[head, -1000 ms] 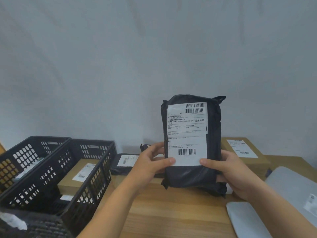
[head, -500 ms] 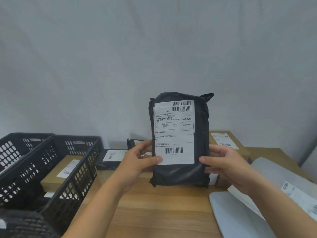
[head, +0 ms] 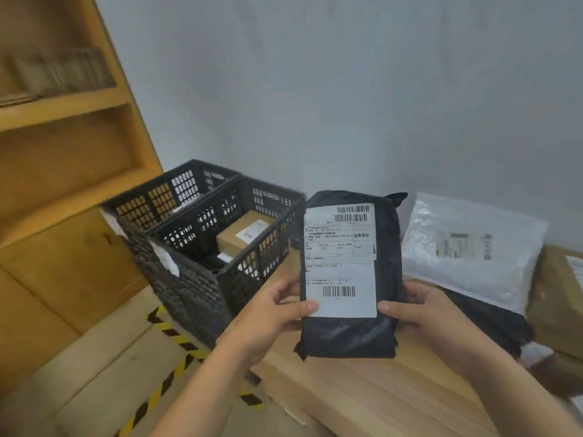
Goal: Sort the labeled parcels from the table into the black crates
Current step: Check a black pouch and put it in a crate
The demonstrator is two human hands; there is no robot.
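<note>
My view has swung left since the last frame. One black parcel (head: 350,272), upright above the table (head: 362,395), gripped by left hand (head: 271,316) and right hand (head: 421,313). Two crates at left: near crate (head: 195,298), one brown box (head: 244,233) visible inside; far crate (head: 164,197).

A plain grey wall (head: 347,89) backs a wooden shelf unit (head: 63,152) and hazard-striped floor tape (head: 170,373).

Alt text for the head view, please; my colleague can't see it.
A black parcel, label facing camera, is held upright by left hand and right hand above a wooden table. Two black crates sit left; one holds a cardboard box.
</note>
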